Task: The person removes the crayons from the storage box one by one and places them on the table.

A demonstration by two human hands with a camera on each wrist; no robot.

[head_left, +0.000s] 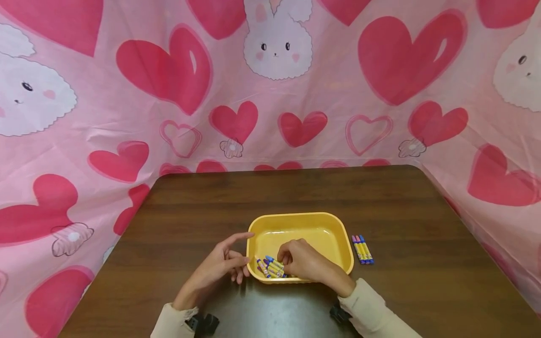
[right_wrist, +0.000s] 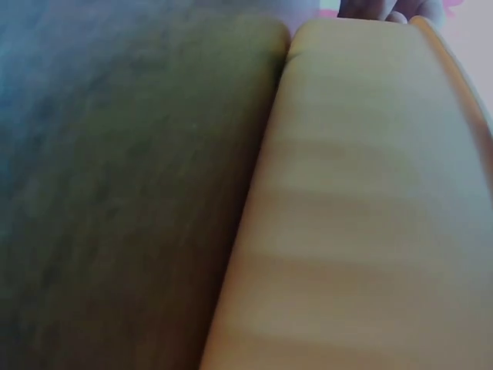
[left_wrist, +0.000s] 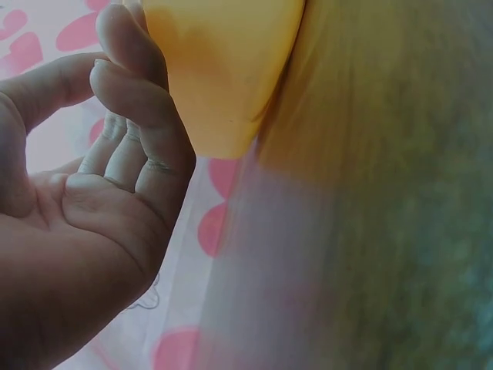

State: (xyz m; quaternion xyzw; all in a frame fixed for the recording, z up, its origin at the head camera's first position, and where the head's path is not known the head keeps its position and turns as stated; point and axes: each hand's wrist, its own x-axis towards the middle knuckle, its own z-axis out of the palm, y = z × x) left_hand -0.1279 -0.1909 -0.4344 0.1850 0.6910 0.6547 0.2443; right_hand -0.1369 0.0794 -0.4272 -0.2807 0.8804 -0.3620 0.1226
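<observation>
Both hands at yellow tray (head_left: 334, 225), near table's front edge.
Right hand (head_left: 302, 259) curled over crayons (head_left: 272, 267) in tray's front-left corner, grip unclear; left hand (head_left: 220, 267) relaxed, fingertips touching tray's left rim.

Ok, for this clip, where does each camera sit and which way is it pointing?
Head: above, looking forward and down at the wooden table, the yellow tray, both hands and cream sleeves.
Left wrist: beside the left hand, facing along the palm and fingers towards the tray's outer corner.
Right wrist: low by the table, facing the tray's outer wall; only fingertips show at the top.
Shared: all three views show the yellow tray; the crayons under the right hand appear only from the head.
</observation>
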